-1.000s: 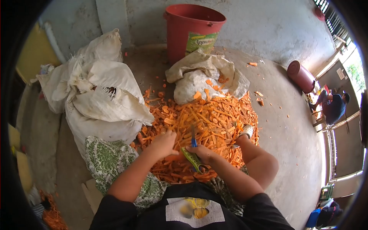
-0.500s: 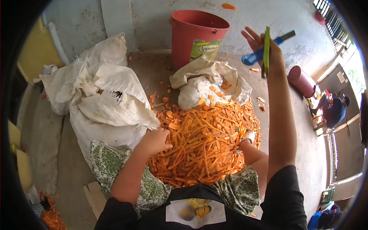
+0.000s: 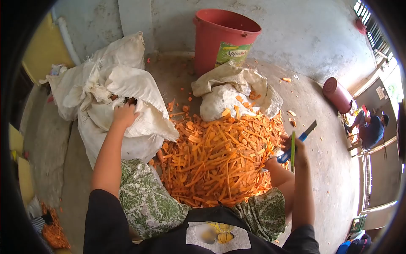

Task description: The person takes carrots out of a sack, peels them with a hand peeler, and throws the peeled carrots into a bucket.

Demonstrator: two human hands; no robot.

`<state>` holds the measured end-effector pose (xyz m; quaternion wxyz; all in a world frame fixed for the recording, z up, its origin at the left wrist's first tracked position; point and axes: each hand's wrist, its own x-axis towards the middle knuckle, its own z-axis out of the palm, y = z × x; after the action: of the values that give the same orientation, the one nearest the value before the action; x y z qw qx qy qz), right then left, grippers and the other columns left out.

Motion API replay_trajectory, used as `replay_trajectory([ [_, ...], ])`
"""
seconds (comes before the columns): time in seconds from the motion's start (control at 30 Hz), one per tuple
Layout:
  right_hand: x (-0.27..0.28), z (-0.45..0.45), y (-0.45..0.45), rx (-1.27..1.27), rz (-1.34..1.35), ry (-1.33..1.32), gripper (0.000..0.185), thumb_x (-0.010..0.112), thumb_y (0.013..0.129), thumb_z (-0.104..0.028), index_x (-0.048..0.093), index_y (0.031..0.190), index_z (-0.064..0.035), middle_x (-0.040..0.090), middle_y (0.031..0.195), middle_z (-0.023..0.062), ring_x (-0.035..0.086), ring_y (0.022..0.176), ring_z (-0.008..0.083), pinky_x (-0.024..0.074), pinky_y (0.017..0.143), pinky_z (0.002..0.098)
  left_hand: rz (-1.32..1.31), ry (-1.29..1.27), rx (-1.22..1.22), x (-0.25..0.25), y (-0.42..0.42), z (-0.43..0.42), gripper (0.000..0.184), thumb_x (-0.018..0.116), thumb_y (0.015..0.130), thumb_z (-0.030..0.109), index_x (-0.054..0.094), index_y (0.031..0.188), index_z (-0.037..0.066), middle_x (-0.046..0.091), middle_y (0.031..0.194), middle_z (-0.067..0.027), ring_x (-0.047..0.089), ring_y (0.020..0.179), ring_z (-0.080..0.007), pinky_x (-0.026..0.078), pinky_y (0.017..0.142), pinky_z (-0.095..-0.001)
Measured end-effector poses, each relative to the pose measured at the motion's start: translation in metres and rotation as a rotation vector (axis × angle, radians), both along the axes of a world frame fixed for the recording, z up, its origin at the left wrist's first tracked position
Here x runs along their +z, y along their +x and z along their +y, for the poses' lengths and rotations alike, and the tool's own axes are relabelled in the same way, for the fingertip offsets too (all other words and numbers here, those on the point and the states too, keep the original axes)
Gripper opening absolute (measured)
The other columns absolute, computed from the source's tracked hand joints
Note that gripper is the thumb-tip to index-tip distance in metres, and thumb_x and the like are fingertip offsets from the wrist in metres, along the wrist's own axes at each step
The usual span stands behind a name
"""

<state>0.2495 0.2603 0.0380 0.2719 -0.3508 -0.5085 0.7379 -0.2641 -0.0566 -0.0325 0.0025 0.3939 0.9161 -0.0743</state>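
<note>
My left hand (image 3: 125, 114) reaches to the torn opening of a big white sack (image 3: 122, 142); its fingertips are partly hidden there, and I cannot make out what they touch. My right hand (image 3: 299, 152) is closed around a blue-handled knife (image 3: 299, 142) and a green tool (image 3: 292, 150), to the right of the carrot pile. The knife blade points up and to the right. Between my legs lies a large heap of orange carrot peels and pieces (image 3: 220, 161). A crumpled whitish sack (image 3: 226, 99) rests against its far side.
A red bucket (image 3: 207, 51) stands by the wall behind the heap. On the right lies a dark red container (image 3: 337, 95), with a seated person (image 3: 371, 129) beyond it. More orange peels (image 3: 55, 233) are at the lower left, beside another person's partly visible body.
My left hand has moved from the heap's edge to the sack opening. My right hand, raised high half a second ago, has come down with the knife and green tool. The airborne orange piece is gone.
</note>
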Motion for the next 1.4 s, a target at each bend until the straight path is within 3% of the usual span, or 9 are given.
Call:
replay_trajectory([
  [0.1,-0.034,0.004,0.017,-0.169,-0.168,-0.092,0.037,0.046,0.085,-0.031,0.050,0.104,0.0002,0.059,0.098,0.0159,0.056,0.079,0.0208,0.0452,0.065,0.0313,-0.546,-0.262,0.205,-0.035,-0.019,-0.013,0.058,0.033,0.086,0.048,0.050,0.114,0.001,0.044,0.123,-0.0182,0.043,0.112,-0.0332,0.032,0.094,-0.0387],
  [0.2,-0.034,0.004,0.009,-0.125,-0.169,-0.045,0.036,0.044,0.087,-0.028,0.049,0.106,0.0014,0.059,0.094,0.0155,0.057,0.077,0.0204,0.0467,0.062,0.0323,-0.664,-0.310,0.203,-0.067,-0.037,-0.024,0.066,0.027,0.085,0.053,0.042,0.122,0.000,0.038,0.129,-0.0190,0.039,0.117,-0.0327,0.030,0.096,-0.0372],
  [0.3,-0.030,0.003,-0.002,-0.080,-0.199,-0.034,0.033,0.043,0.088,-0.024,0.048,0.107,0.0022,0.060,0.090,0.0158,0.058,0.076,0.0210,0.0481,0.059,0.0313,-0.835,-0.148,0.358,-0.027,-0.010,-0.025,0.065,0.027,0.086,0.053,0.042,0.122,0.001,0.042,0.125,-0.0191,0.042,0.115,-0.0297,0.031,0.095,-0.0347],
  [0.5,-0.034,-0.003,-0.016,-0.099,-0.284,0.032,0.029,0.043,0.088,-0.021,0.049,0.106,0.0013,0.061,0.083,0.0158,0.060,0.072,0.0211,0.0490,0.058,0.0287,-0.685,0.203,0.446,-0.084,-0.080,-0.050,0.056,0.036,0.083,0.044,0.050,0.112,-0.002,0.050,0.115,-0.0213,0.048,0.107,-0.0336,0.036,0.089,-0.0368],
  [0.53,-0.036,-0.002,-0.016,-0.098,-0.285,0.030,0.029,0.043,0.088,-0.021,0.049,0.106,0.0013,0.061,0.083,0.0158,0.060,0.072,0.0211,0.0490,0.058,0.0287,-0.456,0.310,0.437,-0.097,-0.087,-0.051,0.037,0.042,0.082,0.029,0.060,0.085,-0.003,0.061,0.089,-0.0213,0.056,0.091,-0.0327,0.041,0.082,-0.0360],
  [0.73,-0.047,0.008,-0.017,-0.141,-0.303,-0.002,0.022,0.044,0.088,-0.019,0.053,0.095,-0.0001,0.061,0.081,0.0140,0.061,0.070,0.0199,0.0487,0.057,0.0286,-0.250,0.092,0.451,-0.129,-0.100,-0.035,0.032,0.045,0.079,0.012,0.049,0.108,0.001,0.054,0.107,-0.0215,0.051,0.100,-0.0337,0.040,0.086,-0.0396],
  [0.9,-0.057,0.018,-0.020,-0.107,-0.355,0.028,0.019,0.046,0.087,-0.018,0.054,0.089,-0.0010,0.060,0.075,0.0089,0.058,0.064,0.0162,0.0474,0.054,0.0274,-0.310,-0.059,0.429,-0.127,-0.103,-0.003,0.048,0.054,0.078,0.020,0.038,0.121,0.006,0.038,0.127,-0.0140,0.039,0.116,-0.0320,0.037,0.091,-0.0446],
  [0.97,-0.052,0.013,-0.030,-0.128,-0.381,0.038,0.018,0.046,0.087,-0.018,0.054,0.087,-0.0014,0.059,0.073,0.0077,0.057,0.061,0.0156,0.0467,0.053,0.0271,-0.132,0.234,0.392,-0.156,-0.120,-0.003,0.038,0.038,0.085,0.021,0.038,0.121,0.011,0.033,0.129,-0.0161,0.043,0.110,-0.0343,0.037,0.089,-0.0457],
  [1.4,-0.060,0.023,-0.043,-0.145,-0.483,0.063,0.015,0.049,0.087,-0.021,0.053,0.084,-0.0063,0.052,0.067,0.0001,0.051,0.055,0.0091,0.0411,0.047,0.0225,-0.194,0.376,0.460,-0.211,-0.146,0.020,0.036,0.028,0.089,0.023,0.044,0.117,0.007,0.043,0.124,-0.0182,0.040,0.114,-0.0332,0.032,0.095,-0.0398],
])
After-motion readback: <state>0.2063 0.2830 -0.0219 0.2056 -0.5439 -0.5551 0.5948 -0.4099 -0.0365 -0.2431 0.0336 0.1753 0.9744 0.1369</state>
